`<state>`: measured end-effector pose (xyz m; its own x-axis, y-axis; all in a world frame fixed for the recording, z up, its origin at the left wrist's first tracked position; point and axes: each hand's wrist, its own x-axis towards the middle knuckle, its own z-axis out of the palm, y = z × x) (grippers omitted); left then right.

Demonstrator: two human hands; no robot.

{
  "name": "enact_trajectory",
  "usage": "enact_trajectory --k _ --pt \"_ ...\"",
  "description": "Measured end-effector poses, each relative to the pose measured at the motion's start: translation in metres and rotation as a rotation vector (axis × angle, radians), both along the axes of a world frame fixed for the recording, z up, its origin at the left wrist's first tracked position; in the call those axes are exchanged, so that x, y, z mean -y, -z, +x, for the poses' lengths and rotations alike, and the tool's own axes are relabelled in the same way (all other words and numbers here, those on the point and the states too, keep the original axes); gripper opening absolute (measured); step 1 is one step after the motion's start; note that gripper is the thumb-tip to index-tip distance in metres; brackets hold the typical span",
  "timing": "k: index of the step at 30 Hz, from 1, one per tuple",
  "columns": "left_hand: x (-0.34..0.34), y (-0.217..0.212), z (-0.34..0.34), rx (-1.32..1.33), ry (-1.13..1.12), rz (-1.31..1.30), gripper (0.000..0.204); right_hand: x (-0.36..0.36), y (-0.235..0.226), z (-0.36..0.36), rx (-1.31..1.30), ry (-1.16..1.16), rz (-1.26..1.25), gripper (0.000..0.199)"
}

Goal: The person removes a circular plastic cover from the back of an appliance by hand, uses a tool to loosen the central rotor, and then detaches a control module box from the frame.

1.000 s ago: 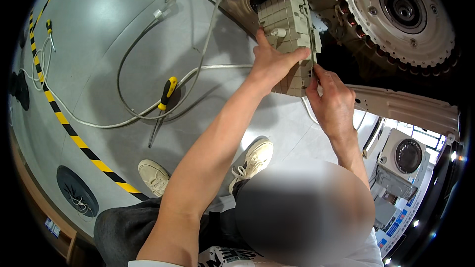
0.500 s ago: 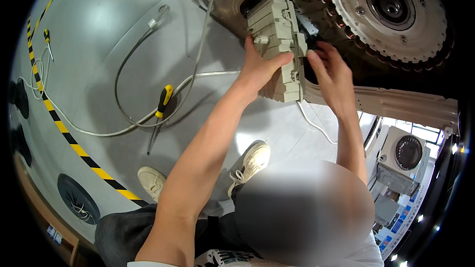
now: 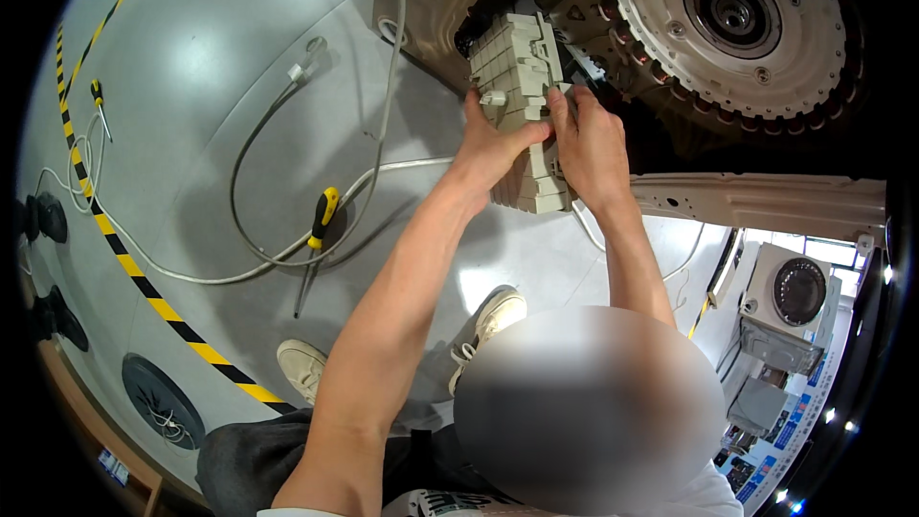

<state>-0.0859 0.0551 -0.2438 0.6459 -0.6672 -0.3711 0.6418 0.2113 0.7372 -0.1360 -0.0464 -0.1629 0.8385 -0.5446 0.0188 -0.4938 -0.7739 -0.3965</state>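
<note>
A cream plastic control box [image 3: 522,53] with ribbed sides and a small white connector stands upright at the open underside of an appliance. My left hand [image 3: 490,155] is closed on its left side, the thumb laid across the face. On the opposite edge sits my right hand [image 3: 595,155], thumb on the rim and fingers curled behind, where their tips are hidden. To the right of the box is a large pale motor rotor [image 3: 656,14] ringed with copper coils. Wiring behind the box lies mostly in shadow.
A pale metal cabinet rail [image 3: 756,201] runs below the rotor. On the grey floor lie a yellow-and-black screwdriver [image 3: 324,218], a looped grey cable [image 3: 233,172] and a second screwdriver [image 3: 98,96]. Yellow-and-black tape [image 3: 153,297] crosses at left. Another washing machine [image 3: 756,292] stands at right.
My right hand has moved left and closed onto the box's right edge. The left hand keeps its hold. The whole view has shifted slightly.
</note>
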Motion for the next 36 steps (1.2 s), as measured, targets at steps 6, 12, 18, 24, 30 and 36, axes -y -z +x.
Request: enact_trajectory --k 6,12,18,24,30,36 --pt "0.002 0.011 -0.002 0.005 -0.064 -0.030 0.113 0.003 0.007 -0.003 0.079 -0.035 0.024 0.045" --pt "0.003 0.017 -0.002 0.034 -0.060 -0.046 0.111 0.007 0.011 -0.006 0.104 -0.039 0.049 0.048" --pt "0.002 0.022 -0.003 0.040 -0.048 -0.068 0.115 0.015 -0.007 0.006 0.052 -0.061 0.197 0.062" --pt "0.001 0.021 -0.002 0.039 -0.022 -0.051 0.118 0.021 -0.014 0.038 -0.025 -0.123 0.200 0.069" --pt "0.001 0.018 -0.002 0.021 -0.031 -0.076 0.118 0.033 0.004 0.035 0.074 -0.130 0.396 0.063" --pt "-0.001 0.024 -0.002 0.039 -0.025 -0.053 0.119 0.042 0.004 0.033 0.025 -0.259 0.487 0.059"
